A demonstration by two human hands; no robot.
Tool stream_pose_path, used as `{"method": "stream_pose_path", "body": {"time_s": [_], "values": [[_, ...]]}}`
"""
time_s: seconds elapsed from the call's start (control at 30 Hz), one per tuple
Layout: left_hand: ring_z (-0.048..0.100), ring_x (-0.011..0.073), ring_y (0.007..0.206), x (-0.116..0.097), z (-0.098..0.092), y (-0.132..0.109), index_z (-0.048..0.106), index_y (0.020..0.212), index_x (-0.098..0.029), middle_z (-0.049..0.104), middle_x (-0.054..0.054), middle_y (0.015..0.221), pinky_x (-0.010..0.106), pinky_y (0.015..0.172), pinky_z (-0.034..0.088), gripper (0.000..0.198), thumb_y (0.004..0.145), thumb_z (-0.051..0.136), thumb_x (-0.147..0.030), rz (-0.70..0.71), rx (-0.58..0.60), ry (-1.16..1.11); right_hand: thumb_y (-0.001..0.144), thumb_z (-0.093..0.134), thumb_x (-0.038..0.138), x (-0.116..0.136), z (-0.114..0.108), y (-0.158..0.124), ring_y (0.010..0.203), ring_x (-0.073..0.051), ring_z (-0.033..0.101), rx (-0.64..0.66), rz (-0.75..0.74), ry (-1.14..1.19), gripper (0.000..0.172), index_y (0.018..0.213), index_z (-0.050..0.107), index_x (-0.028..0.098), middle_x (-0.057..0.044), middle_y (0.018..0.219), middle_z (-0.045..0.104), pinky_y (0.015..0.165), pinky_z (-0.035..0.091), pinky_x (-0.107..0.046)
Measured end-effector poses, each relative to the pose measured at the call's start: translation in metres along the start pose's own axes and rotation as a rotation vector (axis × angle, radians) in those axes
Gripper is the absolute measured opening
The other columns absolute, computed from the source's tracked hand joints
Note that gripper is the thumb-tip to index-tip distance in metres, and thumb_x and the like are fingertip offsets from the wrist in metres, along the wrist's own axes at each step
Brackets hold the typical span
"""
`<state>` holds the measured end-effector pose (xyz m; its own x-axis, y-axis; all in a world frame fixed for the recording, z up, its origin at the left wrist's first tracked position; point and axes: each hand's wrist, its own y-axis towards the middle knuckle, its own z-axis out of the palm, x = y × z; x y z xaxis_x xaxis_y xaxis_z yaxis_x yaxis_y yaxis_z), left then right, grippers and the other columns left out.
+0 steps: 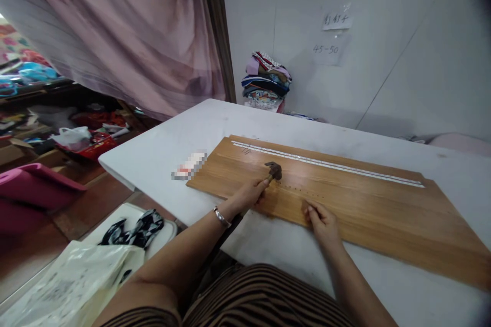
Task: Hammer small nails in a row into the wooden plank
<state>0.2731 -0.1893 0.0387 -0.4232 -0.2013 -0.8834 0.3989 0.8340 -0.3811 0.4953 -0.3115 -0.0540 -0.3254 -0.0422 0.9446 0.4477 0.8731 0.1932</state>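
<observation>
My left hand [253, 194] is wrapped round the handle of a claw hammer [273, 168], whose dark metal head is just above or on a brown wooden board [368, 204]. Right of the hammer, a row of small dark dots, nails or holes, runs along the board. My right hand [324, 222] is at the board's near edge, thumb and fingers drawn together; whatever they pinch, if anything, is too small to make out. Several thin dark nail-like marks [246, 151] show near the board's far left corner.
Two pale measuring strips [326, 162] lie along the board's far side. The white table [153, 150] carries the board and a blurred-out item [190, 165]. Folded clothes [266, 82] are stacked by the wall. A plastic bag [72, 281] sits at lower left, below a pink curtain [153, 25].
</observation>
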Motion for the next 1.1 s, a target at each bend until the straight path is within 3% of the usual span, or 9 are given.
{"method": "stream_pose_path", "body": {"time_s": [1.1], "values": [[0.046, 0.0097, 0.050, -0.002, 0.000, -0.003, 0.059, 0.088, -0.015, 0.052, -0.004, 0.063, 0.025, 0.050, 0.038, 0.055, 0.083, 0.049, -0.069, 0.004, 0.016, -0.002, 0.080, 0.060, 0.044, 0.003, 0.000, 0.001, 0.058, -0.016, 0.061, -0.004, 0.059, 0.036, 0.037, 0.097, 0.078, 0.016, -0.005, 0.072, 0.072, 0.058, 0.050, -0.029]]}}
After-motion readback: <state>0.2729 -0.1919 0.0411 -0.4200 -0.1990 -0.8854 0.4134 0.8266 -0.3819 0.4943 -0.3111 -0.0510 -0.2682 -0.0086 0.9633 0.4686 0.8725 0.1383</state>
